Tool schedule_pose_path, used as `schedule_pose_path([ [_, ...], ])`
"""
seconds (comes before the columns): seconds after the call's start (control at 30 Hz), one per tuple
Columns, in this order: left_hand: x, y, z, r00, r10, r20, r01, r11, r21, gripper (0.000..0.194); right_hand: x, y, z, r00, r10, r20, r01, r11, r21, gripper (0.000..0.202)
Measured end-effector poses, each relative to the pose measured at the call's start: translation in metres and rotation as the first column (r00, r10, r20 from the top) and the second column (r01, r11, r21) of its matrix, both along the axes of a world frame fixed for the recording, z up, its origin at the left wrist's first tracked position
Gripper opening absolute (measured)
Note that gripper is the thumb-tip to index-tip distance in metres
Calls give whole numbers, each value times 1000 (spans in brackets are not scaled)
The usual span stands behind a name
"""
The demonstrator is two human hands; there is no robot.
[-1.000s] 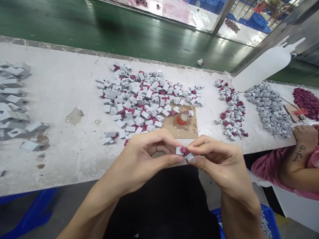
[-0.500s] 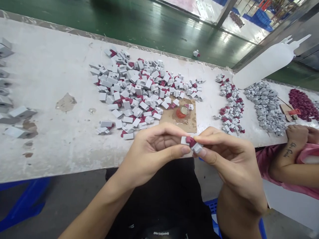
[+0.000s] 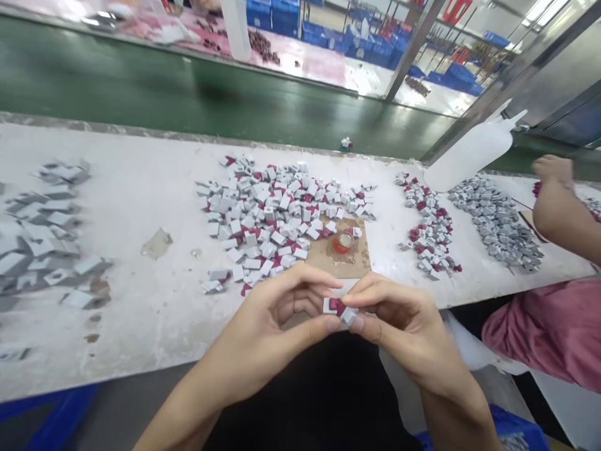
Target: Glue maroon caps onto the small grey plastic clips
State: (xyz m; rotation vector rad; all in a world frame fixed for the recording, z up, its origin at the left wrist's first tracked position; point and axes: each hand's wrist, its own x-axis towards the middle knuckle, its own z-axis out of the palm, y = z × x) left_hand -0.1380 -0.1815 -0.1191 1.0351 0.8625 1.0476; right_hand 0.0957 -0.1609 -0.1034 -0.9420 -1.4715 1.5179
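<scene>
Pinched between thumb and index finger of my right hand (image 3: 406,322), a small grey-and-magenta piece (image 3: 336,305) is held above the near edge of the table (image 3: 154,313), on my side of a brown board (image 3: 323,264) with a small red pot (image 3: 342,245). My right fingertips are closed on the piece's right part. On my feed, the left hand (image 3: 275,322) frames its other grey end, thumb just below and index fingertip a little above; whether they press on it I cannot tell. Compared with half a second ago, that index fingertip seems slightly further from the piece, which stays between my hands. The view now takes in more of the far bench, and the neighbour's hand (image 3: 554,170), then at the table's near edge, reaches across toward its far side.
</scene>
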Motion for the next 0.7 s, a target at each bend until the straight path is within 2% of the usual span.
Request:
schedule_pose_path([
  [0.17, -6, 5, 14, 963, 102, -251, -61, 984, 165, 10, -12, 4, 5, 997, -75, 18, 75, 997, 31, 19],
  [0.23, -7, 7, 20, 930, 176, -322, -116, 973, 197, 9, -13, 13, 10, 990, -106, 89, 101, 993, 61, 23],
  [0.3, -12, 11, 25, 909, 243, -338, -185, 963, 196, 14, -13, 35, 18, 960, -140, 242, 100, 980, 172, 25],
  [0.4, -26, 23, 31, 875, 351, -334, -312, 935, 167, 20, -19, 102, 30, 796, -261, 546, 58, 931, 361, 23],
  [0.43, -32, 30, 33, 855, 388, -343, -353, 921, 164, 21, -25, 132, 34, 731, -300, 613, 51, 919, 390, 23],
  [0.5, -46, 49, 38, 814, 433, -386, -403, 901, 161, 24, -42, 195, 38, 654, -343, 675, 59, 912, 407, 23],
  [0.6, -66, 95, 45, 736, 467, -490, -444, 880, 171, 18, -78, 279, 34, 564, -348, 749, 54, 921, 387, 31],
  [0.7, -85, 154, 45, 660, 481, -577, -478, 861, 173, 13, -110, 332, 20, 515, -309, 800, 31, 939, 343, 43],
])
